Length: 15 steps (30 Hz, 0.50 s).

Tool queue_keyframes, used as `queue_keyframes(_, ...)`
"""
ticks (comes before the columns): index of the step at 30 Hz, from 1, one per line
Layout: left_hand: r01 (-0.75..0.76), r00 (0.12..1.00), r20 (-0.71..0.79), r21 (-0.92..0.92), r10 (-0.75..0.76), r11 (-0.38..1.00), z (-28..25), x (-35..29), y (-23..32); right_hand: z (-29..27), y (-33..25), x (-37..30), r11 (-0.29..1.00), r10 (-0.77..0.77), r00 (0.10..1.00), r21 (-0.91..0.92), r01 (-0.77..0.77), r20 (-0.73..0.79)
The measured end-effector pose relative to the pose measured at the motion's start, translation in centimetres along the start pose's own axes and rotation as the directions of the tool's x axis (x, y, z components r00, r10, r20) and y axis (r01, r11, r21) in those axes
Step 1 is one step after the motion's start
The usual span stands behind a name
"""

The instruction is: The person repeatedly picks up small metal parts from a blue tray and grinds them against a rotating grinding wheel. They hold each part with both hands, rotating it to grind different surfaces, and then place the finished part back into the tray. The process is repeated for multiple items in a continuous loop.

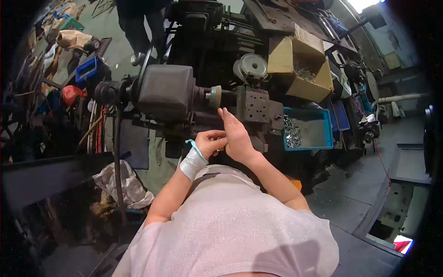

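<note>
Machine (166,90), metal pieces (292,133) in blue bin (317,131), part-filled carton (280,56)

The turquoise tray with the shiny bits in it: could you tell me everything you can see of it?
The turquoise tray is open-topped and roughly rectangular, with upright walls, and looks like plastic. Small, shiny metal pieces are heaped at its left side; the rest of its inside looks greyish. It sits upright, right of the block with holes and below the cardboard box in the picture. Neither the left hand nor the right hand touches it. What supports it is hidden.
</note>
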<state>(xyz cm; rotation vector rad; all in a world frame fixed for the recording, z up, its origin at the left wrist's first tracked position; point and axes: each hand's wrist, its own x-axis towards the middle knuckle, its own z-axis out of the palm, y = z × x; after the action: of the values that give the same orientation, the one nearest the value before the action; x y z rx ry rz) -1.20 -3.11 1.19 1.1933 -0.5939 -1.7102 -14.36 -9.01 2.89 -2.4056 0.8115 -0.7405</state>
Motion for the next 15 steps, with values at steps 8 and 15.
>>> queue_keyframes(8,-0.068,0.989,-0.116,0.190,0.091,0.979,-0.1,0.5,-0.4,-0.8,0.1,-0.4,0.876,0.272,0.936,0.346,-0.336,0.221)
queue_keyframes(15,-0.223,0.958,-0.098,0.329,0.268,0.917,-0.7,1.2,-0.6,-1.1,2.3,-0.4,0.636,0.441,0.848,0.564,-0.527,0.295)
